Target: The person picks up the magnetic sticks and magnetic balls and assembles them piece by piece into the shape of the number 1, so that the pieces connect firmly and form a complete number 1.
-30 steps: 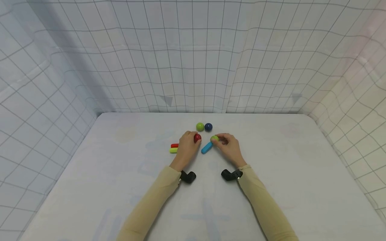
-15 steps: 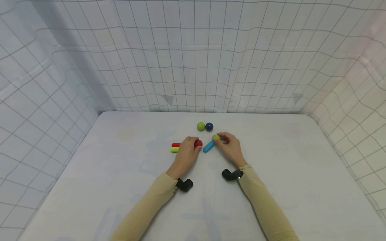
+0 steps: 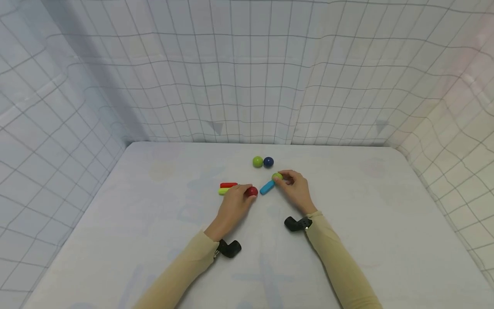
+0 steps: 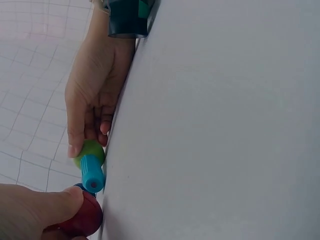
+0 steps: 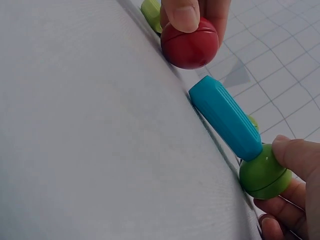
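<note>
My left hand (image 3: pixel 231 208) pinches a red ball (image 3: pixel 252 192) between thumb and fingers, low over the table. With thumb and fingertips, my right hand (image 3: pixel 296 192) holds a green ball (image 3: pixel 276 176). One end of a blue ridged rod (image 3: pixel 267 187) touches that green ball, and its other end points toward the red ball. In the right wrist view a gap separates the blue rod (image 5: pixel 226 119) from the red ball (image 5: pixel 190 45). A red rod (image 3: pixel 229 185) and a yellow-green rod (image 3: pixel 224 191), partly hidden, lie side by side just beyond my left hand.
Farther back, another green ball (image 3: pixel 257 161) and a dark blue ball (image 3: pixel 268 162) sit side by side. The white table (image 3: pixel 347 240) ends at a grid-patterned curtain (image 3: pixel 247 86) at the back, with more curtain on both sides. A black camera mount sits on each wrist.
My left hand has drawn the red ball nearer to me, past the blue rod's near end, uncovering more of the red rod. The right hand with the green ball stays nearly still.
</note>
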### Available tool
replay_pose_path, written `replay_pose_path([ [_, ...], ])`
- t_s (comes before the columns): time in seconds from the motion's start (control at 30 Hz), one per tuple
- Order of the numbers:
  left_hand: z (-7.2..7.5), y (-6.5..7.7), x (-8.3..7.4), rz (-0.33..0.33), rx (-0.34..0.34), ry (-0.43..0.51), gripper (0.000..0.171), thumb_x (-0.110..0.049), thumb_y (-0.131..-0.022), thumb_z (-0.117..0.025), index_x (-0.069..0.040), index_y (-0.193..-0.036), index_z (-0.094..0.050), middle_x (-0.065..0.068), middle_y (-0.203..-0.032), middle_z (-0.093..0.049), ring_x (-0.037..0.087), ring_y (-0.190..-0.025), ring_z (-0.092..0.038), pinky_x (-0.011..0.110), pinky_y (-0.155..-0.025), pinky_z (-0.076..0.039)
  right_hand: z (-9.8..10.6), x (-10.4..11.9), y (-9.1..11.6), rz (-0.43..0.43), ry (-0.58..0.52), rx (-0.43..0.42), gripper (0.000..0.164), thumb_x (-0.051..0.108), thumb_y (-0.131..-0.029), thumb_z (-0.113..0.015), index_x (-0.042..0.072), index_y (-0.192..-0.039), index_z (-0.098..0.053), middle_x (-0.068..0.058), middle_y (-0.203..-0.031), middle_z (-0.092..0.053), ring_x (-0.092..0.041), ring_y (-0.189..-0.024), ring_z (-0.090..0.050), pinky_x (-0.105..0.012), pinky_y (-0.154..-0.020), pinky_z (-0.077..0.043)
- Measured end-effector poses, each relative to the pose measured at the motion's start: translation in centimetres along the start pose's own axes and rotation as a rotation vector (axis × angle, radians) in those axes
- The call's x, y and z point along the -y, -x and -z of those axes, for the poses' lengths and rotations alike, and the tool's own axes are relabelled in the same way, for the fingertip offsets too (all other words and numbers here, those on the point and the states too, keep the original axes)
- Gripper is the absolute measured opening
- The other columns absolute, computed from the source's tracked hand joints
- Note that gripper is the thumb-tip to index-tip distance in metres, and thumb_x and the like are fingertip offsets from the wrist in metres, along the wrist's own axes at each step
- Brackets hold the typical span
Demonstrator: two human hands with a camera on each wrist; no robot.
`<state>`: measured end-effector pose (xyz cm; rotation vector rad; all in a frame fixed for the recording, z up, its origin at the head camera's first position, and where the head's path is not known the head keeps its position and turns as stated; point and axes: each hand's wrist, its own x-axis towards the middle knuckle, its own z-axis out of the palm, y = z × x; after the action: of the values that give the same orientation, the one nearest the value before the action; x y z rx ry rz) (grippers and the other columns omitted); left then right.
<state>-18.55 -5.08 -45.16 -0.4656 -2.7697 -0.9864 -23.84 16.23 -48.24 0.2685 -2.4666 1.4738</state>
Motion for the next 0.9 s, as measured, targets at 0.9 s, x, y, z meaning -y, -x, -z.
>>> replay_pose_path([
  [0.9, -1.6, 0.8, 1.3, -0.103, -0.119, 0.360, 0.028, -0.012, -0.079, -0.078, -0.001, -0.101, -0.064, 0.009, -0.097, -0.067, 0.015, -0.084, -0.066, 0.021, -0.073, -0.051, 0.0, -0.3, 0.0, 0.057, 0.010, 0.011, 0.032, 0.026, -0.088, -0.070, 0.002, -0.109, -0.068, -0.009, -0.100, -0.067, -0.021, -0.092, -0.058, -0.030, -0.075, -0.046],
])
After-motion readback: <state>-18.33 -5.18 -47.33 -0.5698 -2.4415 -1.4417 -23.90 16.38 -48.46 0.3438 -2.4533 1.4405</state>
